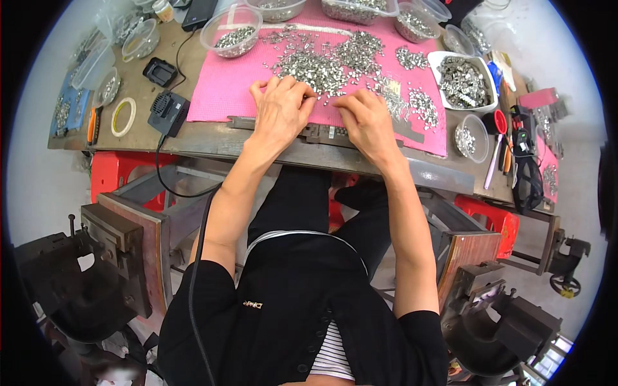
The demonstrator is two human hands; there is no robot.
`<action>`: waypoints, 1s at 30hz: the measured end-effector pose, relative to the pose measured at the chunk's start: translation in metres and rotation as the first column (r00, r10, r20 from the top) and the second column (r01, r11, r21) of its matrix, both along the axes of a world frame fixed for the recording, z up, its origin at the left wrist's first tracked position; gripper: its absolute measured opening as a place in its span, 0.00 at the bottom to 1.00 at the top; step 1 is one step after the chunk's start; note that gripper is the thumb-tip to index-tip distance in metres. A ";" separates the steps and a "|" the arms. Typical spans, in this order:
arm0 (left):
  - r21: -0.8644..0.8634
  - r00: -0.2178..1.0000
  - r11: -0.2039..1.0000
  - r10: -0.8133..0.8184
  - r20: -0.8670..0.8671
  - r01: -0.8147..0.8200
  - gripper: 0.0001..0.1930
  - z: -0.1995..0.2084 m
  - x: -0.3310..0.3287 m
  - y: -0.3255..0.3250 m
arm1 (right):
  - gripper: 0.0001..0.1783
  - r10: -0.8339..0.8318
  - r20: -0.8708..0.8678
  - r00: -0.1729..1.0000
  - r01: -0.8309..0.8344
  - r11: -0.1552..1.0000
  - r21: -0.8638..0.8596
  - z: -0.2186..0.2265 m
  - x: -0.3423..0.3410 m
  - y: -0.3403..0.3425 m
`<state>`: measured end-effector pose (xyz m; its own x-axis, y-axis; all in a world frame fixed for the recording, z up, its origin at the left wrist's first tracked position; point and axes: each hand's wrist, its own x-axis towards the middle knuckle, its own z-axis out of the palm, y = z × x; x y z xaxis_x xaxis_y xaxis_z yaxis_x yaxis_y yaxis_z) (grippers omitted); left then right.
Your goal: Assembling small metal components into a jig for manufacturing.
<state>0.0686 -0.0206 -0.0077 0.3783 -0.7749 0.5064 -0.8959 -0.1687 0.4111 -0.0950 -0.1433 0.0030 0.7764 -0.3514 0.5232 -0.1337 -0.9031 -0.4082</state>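
Observation:
Both hands are at the near edge of a pink mat point(215, 96), in front of a loose pile of small silvery metal pieces point(322, 72). My left hand point(279, 114) has its thumb and forefinger pinched together at the pile's near side; whatever they hold is too small to make out. My right hand point(372, 125) is curled a short way to the right, fingertips pinched, with their contents also unclear. Below and between the hands, a flat dark metal bar fixture point(315, 132) lies along the table edge, partly hidden by them.
Clear plastic tubs point(232, 40) of metal pieces stand along the back. On the right are a white tray point(462, 80), a round tub point(472, 138) and a red-headed tool point(495, 122). At left, a black corded device point(168, 113) sits near a tape roll point(123, 117); its cable hangs over the edge.

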 end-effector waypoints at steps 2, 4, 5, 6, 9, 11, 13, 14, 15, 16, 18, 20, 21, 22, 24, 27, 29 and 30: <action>0.008 1.000 1.000 0.002 0.016 -0.002 0.05 -0.001 0.001 -0.003 | 0.06 0.004 0.008 1.000 -0.003 0.997 -0.075 -0.006 0.015 -0.003; 0.017 1.000 1.000 0.006 0.030 -0.006 0.05 -0.002 0.002 -0.006 | 0.06 -0.014 -0.028 1.000 0.011 0.995 -0.101 -0.009 0.020 -0.004; 0.000 0.999 1.000 -0.009 0.042 0.009 0.05 -0.003 0.003 -0.007 | 0.05 -0.034 -0.064 0.997 0.026 0.991 -0.128 -0.009 0.022 -0.004; -0.015 0.998 1.000 -0.024 0.053 0.024 0.05 -0.004 0.004 -0.007 | 0.05 -0.031 -0.065 0.997 0.022 0.992 -0.127 -0.009 0.023 -0.004; -0.001 0.998 0.998 -0.059 0.011 0.059 0.04 -0.001 0.007 -0.003 | 0.06 -0.010 -0.020 1.000 0.008 0.993 -0.118 -0.007 0.021 -0.006; 0.035 0.998 0.997 -0.067 -0.015 0.067 0.04 0.003 0.006 0.005 | 0.05 0.004 -0.012 1.000 -0.004 1.000 0.003 -0.004 0.016 -0.006; 0.072 0.997 0.995 -0.072 -0.040 0.075 0.04 0.004 0.005 0.008 | 0.05 0.007 -0.038 0.999 -0.008 1.000 -0.022 -0.004 0.017 -0.007; 0.056 0.996 0.995 -0.077 -0.042 0.079 0.03 0.004 0.004 0.007 | 0.04 0.009 -0.063 0.998 -0.012 0.999 -0.047 -0.003 0.018 -0.007; 0.039 0.996 0.996 -0.082 -0.044 0.083 0.03 0.004 0.003 0.008 | 0.04 0.010 -0.063 0.998 -0.013 0.999 -0.047 -0.005 0.020 -0.007; 0.040 0.996 0.996 -0.083 -0.044 0.084 0.03 0.005 0.003 0.008 | 0.04 -0.007 -0.075 0.997 0.002 0.998 -0.055 -0.007 0.022 -0.007; 0.108 0.994 0.988 -0.107 -0.037 0.110 0.04 0.009 0.003 0.008 | 0.03 -0.027 -0.086 0.996 0.022 0.998 -0.064 -0.009 0.026 -0.009; 0.116 0.993 0.986 -0.114 -0.036 0.118 0.04 0.010 0.005 0.009 | 0.03 -0.023 -0.078 0.997 0.012 0.991 -0.133 -0.010 0.028 -0.009; 0.124 0.993 0.985 -0.116 -0.036 0.120 0.05 0.011 0.006 0.010 | 0.03 -0.010 -0.068 0.998 0.000 0.991 -0.134 -0.009 0.026 -0.010; 0.110 0.993 0.987 -0.117 -0.019 0.118 0.04 0.010 0.006 0.011 | 0.03 -0.013 -0.070 0.997 0.004 0.991 -0.133 -0.008 0.023 -0.010; 0.112 0.993 0.987 -0.117 -0.011 0.118 0.04 0.011 0.006 0.011 | 0.03 -0.020 -0.079 0.997 0.016 0.998 -0.057 -0.001 0.008 -0.012; 0.136 0.995 0.986 -0.102 0.012 0.100 0.04 0.012 0.011 0.015 | 0.03 -0.019 -0.087 0.996 0.029 0.993 0.115 0.016 -0.022 -0.004; 0.156 0.994 0.983 -0.102 0.026 0.096 0.04 0.010 0.011 0.015 | 0.06 -0.006 -0.071 0.997 0.024 0.967 0.254 0.014 -0.041 -0.001; 0.134 0.994 0.986 -0.103 0.045 0.096 0.04 0.008 0.011 0.015 | 0.06 -0.005 -0.073 0.997 0.023 0.967 0.255 0.011 -0.045 0.002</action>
